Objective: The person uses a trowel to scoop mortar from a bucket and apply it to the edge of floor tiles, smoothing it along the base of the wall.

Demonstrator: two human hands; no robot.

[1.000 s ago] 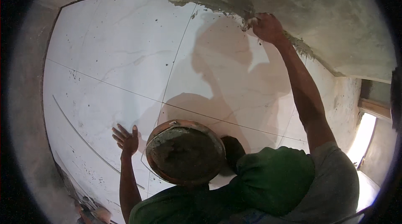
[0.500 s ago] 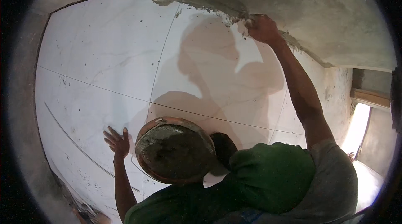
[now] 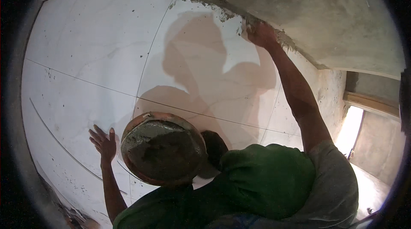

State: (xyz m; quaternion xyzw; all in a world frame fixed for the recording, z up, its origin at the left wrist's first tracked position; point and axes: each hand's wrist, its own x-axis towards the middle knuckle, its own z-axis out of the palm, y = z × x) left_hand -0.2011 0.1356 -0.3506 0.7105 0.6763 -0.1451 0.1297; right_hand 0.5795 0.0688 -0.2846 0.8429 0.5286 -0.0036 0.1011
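Bunched close at the mortar strip [image 3: 214,1], fingers [image 3: 254,36] of the right hand [image 3: 264,35], high above and to the right of the round basin [image 3: 133,125]. Impossible to tell whether clamped on a tool or bare against the grey, with tips lost in shadow and smear. Key relation: mortar strip right at those tips, long axis climbing leftward along the top of the white tiles [image 3: 85,36] above the basin, and sloping down rightward past the wrist. Right hand by far the nearer. Well apart from the strip, just left of the basin: left hand [image 3: 106,147], fingers splayed wide over the tile face, gripping nothing visible, firm contact hard to confirm. Inside the basin, wet grey mortar [image 3: 167,154]. Beyond the strip, farther above the basin, rough grey plaster [image 3: 321,23]. Below and to the right of the basin, a green shirt [image 3: 269,182] and a grey sleeve [image 3: 336,182]. Far right of the basin, a bright opening [image 3: 349,128] under a wooden beam [image 3: 371,102].
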